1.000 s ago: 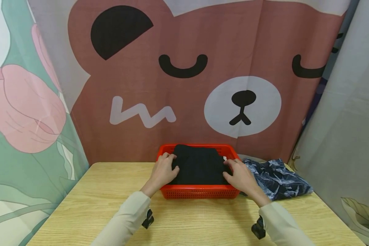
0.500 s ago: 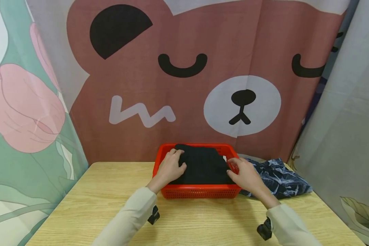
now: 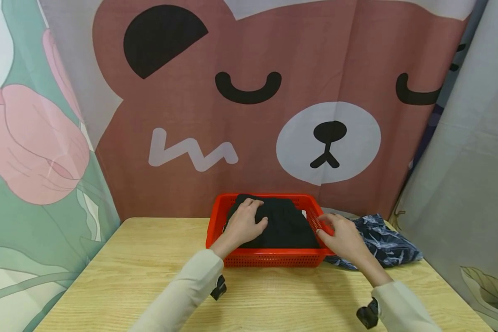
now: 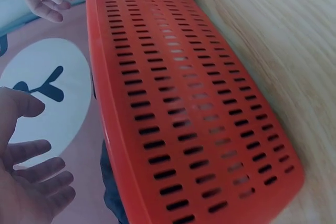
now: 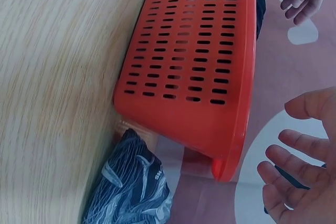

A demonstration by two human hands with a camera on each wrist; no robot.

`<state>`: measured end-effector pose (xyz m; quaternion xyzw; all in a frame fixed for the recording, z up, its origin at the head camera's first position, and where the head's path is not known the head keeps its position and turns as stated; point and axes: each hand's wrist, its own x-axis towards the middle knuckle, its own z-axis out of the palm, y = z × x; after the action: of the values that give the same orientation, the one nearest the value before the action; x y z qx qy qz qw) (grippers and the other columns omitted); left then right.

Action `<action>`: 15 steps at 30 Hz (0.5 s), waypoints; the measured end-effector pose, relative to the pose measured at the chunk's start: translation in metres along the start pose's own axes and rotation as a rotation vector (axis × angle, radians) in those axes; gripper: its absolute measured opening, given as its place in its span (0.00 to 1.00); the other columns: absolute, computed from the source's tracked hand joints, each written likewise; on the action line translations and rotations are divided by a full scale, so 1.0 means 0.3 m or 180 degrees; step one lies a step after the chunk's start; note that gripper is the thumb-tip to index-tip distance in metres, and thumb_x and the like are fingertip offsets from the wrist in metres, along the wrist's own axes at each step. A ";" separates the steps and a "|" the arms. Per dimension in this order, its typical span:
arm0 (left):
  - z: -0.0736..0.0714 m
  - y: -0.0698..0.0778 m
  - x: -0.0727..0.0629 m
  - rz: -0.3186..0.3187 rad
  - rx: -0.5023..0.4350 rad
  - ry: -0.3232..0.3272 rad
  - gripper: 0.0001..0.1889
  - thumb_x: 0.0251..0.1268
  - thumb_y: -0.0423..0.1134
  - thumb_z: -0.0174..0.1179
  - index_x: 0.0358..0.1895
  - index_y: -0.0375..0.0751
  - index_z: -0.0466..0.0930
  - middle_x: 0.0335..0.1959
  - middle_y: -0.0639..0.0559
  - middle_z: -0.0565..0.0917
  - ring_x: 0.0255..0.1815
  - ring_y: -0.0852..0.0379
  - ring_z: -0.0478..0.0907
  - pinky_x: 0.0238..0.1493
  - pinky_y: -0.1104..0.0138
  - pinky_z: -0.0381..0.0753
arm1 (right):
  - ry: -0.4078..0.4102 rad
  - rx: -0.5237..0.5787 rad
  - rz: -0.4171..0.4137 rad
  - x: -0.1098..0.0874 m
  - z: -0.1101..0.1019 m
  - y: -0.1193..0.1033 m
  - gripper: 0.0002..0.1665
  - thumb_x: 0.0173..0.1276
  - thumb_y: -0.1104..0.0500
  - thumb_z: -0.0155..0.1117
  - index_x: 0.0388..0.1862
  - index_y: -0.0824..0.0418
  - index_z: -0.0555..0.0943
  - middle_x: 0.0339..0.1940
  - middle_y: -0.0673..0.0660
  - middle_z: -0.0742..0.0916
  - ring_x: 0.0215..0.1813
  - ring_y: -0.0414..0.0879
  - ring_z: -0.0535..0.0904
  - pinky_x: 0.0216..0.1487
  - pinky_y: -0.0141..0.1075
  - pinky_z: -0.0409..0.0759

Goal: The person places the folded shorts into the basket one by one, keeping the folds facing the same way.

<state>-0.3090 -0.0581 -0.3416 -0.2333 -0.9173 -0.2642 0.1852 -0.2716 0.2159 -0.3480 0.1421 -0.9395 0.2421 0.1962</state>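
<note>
A folded black garment point(image 3: 288, 226) lies in the red perforated basket point(image 3: 269, 260). My left hand point(image 3: 242, 226) is over the garment's left part, its fingers loosely bent and holding nothing. Beyond the right rim, my right hand point(image 3: 343, 236) hovers with thumb and fingers apart, nothing between them. The left wrist view has the left hand point(image 4: 34, 177) above the basket's rim, palm showing and fingers spread. In the right wrist view the right hand point(image 5: 304, 156) is also spread and bare, off the basket's end.
A dark blue and white leaf-patterned garment point(image 3: 388, 242) lies on the table right of the basket, partly behind the right hand. The wooden table point(image 3: 149, 276) ends at the back against a curtain point(image 3: 182, 193) with a bear print. Another pale curtain point(image 3: 460, 193) hangs along the right side.
Both hands have shifted right. My left hand has come from the garment's left edge to over it; my right hand has drawn away from its right edge, past the rim.
</note>
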 end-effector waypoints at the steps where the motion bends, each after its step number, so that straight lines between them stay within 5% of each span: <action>1: 0.001 0.006 0.001 0.0020 -0.0013 -0.0013 0.25 0.66 0.44 0.60 0.63 0.37 0.74 0.60 0.42 0.73 0.56 0.46 0.73 0.54 0.53 0.76 | 0.0001 0.0008 0.0003 -0.002 -0.004 0.004 0.22 0.64 0.60 0.65 0.55 0.67 0.79 0.48 0.67 0.83 0.44 0.61 0.80 0.37 0.52 0.81; 15: 0.051 0.063 0.013 0.0117 -0.0225 -0.0125 0.28 0.68 0.47 0.58 0.68 0.39 0.69 0.65 0.44 0.71 0.62 0.46 0.70 0.58 0.54 0.73 | 0.0068 0.0085 0.0208 -0.028 -0.036 0.050 0.23 0.66 0.59 0.64 0.57 0.69 0.78 0.49 0.68 0.82 0.47 0.64 0.79 0.39 0.55 0.80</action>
<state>-0.3056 -0.0339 -0.3443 -0.2617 -0.9064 -0.2884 0.1637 -0.2664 0.2356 -0.3488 0.1115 -0.9382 0.2624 0.1963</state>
